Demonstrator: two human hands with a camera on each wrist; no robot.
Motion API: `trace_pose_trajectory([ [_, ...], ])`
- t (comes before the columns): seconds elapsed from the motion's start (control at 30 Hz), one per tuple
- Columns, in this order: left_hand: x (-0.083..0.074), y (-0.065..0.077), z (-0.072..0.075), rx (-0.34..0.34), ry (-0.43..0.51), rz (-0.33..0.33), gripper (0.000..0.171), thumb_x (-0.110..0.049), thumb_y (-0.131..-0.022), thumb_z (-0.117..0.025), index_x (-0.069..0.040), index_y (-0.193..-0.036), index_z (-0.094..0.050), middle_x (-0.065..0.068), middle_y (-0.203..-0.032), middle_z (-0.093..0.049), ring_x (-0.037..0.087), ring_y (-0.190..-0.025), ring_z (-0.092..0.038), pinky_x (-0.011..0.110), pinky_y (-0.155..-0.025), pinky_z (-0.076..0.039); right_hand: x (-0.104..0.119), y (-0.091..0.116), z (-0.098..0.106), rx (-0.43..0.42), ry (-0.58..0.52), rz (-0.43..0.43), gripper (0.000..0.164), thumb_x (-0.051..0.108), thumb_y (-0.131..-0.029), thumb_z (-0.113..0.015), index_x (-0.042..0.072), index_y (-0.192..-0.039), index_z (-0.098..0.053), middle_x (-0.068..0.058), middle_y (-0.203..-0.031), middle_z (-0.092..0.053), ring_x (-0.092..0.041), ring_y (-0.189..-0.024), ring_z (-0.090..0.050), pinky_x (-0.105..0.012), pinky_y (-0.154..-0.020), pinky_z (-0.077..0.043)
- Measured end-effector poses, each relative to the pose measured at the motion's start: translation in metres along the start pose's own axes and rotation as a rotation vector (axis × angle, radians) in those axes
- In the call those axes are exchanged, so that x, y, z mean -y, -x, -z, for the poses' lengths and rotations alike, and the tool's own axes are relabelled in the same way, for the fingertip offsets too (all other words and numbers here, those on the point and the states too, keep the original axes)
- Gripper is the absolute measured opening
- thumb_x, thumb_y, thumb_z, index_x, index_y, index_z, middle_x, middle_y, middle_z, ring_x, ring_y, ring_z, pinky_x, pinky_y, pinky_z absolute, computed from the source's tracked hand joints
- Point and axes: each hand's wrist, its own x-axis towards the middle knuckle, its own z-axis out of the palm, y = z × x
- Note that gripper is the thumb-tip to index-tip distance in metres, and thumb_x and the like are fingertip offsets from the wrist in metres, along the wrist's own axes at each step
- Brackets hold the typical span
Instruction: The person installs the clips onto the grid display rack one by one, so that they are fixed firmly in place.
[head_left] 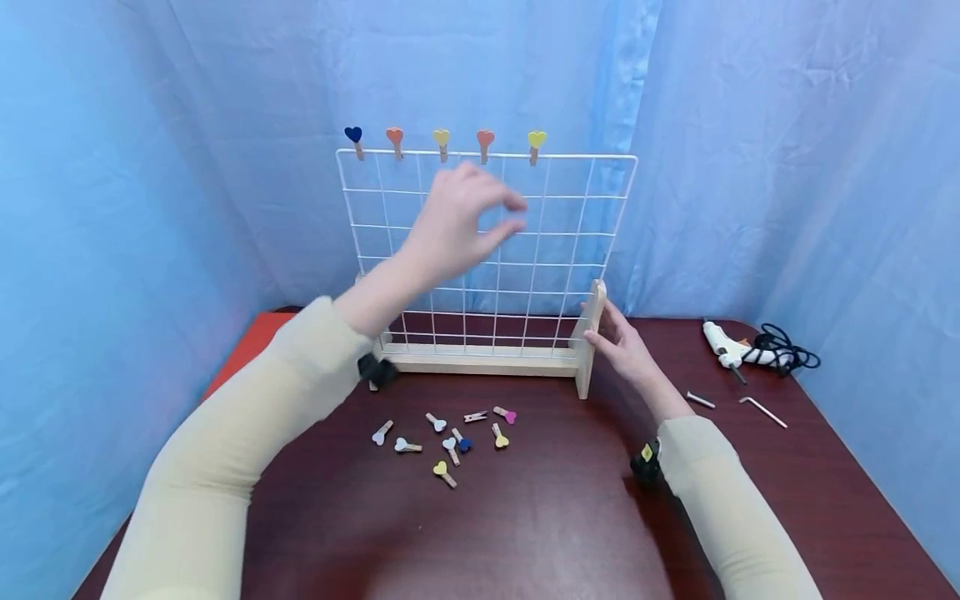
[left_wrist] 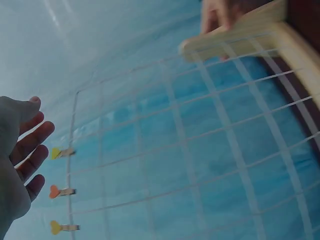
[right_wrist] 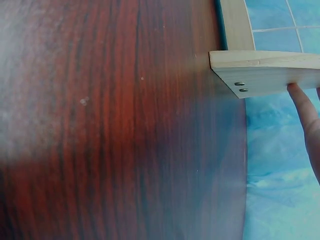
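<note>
A white wire grid rack (head_left: pixel 555 235) stands upright in a wooden base (head_left: pixel 480 364). Along its top wire sit several heart clothespins, among them a dark blue one (head_left: pixel 353 136), an orange one (head_left: pixel 485 140) and a yellow one (head_left: pixel 536 142). My left hand (head_left: pixel 457 218) hovers before the grid, blurred, its thumb and fingers apart with nothing between them; the left wrist view has this hand (left_wrist: pixel 25 150) near the yellow clothespin (left_wrist: pixel 62 152). With thumb and fingers on either side, my right hand (head_left: pixel 621 346) grips the right wooden side post (head_left: pixel 590 342).
Several loose heart clothespins, including a yellow one (head_left: pixel 441 471) and a pink one (head_left: pixel 507 415), lie on the dark table (head_left: pixel 540 533). At right are a glue gun (head_left: pixel 727 346) with a black cord, a bolt (head_left: pixel 701 400) and a hex key (head_left: pixel 763 412). A red sheet (head_left: pixel 247 346) lies left.
</note>
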Motion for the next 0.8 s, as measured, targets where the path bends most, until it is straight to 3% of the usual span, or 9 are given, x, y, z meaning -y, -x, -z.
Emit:
trace_pose_trajectory([
  [0.1,-0.003,0.035,-0.005,0.079,0.010,0.015,0.020,-0.030,-0.080,-0.066,-0.016,-0.094,-0.068,-0.005,-0.092,-0.066,0.015,-0.090,-0.047,0.036,-0.079,-0.032,0.001,-0.002,-0.003,0.004,-0.011,0.003,0.065,0.005,-0.088,-0.052,0.023,-0.142,-0.021,-0.018,-0.138,-0.035,-0.032,-0.123,-0.037,-0.015,-0.084,-0.041],
  [0.23,0.001,0.078,-0.006,0.239,-0.006,0.127,0.025,-0.034,-0.080,-0.065,-0.020,-0.100,-0.066,-0.007,-0.098,-0.064,0.013,-0.098,-0.045,0.039,-0.086,-0.029,0.002,-0.004,-0.005,0.004,-0.018,0.006,0.064,0.005,-0.088,-0.052,0.025,-0.141,-0.022,-0.017,-0.138,-0.035,-0.031,-0.123,-0.037,-0.014,-0.084,-0.041],
  [0.37,0.015,0.123,-0.009,0.351,-0.003,0.233,0.033,-0.038,-0.078,-0.066,-0.020,-0.106,-0.064,-0.004,-0.104,-0.063,0.016,-0.103,-0.045,0.043,-0.086,-0.029,0.002,-0.006,-0.007,0.010,-0.014,0.014,0.065,0.005,-0.088,-0.053,0.026,-0.141,-0.021,-0.018,-0.139,-0.034,-0.031,-0.124,-0.036,-0.014,-0.085,-0.040],
  [0.57,0.039,0.197,-0.019,0.502,0.029,0.337,0.042,-0.040,-0.072,-0.071,-0.021,-0.109,-0.063,-0.002,-0.107,-0.061,0.020,-0.105,-0.046,0.042,-0.080,-0.032,0.003,-0.006,-0.009,0.016,-0.009,0.006,0.065,0.006,-0.088,-0.053,0.027,-0.141,-0.021,-0.018,-0.139,-0.034,-0.030,-0.124,-0.036,-0.014,-0.085,-0.040],
  [0.7,0.052,0.234,-0.026,0.633,0.045,0.393,0.043,-0.038,-0.070,-0.072,-0.020,-0.109,-0.063,-0.002,-0.104,-0.062,0.019,-0.101,-0.047,0.041,-0.077,-0.031,0.004,-0.002,-0.007,0.008,-0.009,-0.002,0.065,0.006,-0.089,-0.052,0.026,-0.142,-0.021,-0.017,-0.139,-0.034,-0.029,-0.124,-0.036,-0.014,-0.085,-0.040],
  [0.8,0.059,0.254,-0.033,0.709,0.063,0.428,0.043,-0.035,-0.070,-0.073,-0.017,-0.108,-0.064,-0.002,-0.101,-0.063,0.018,-0.094,-0.047,0.040,-0.075,-0.031,0.005,0.001,-0.003,-0.011,-0.004,-0.008,0.065,0.005,-0.088,-0.052,0.026,-0.141,-0.021,-0.017,-0.139,-0.035,-0.029,-0.125,-0.036,-0.014,-0.086,-0.040],
])
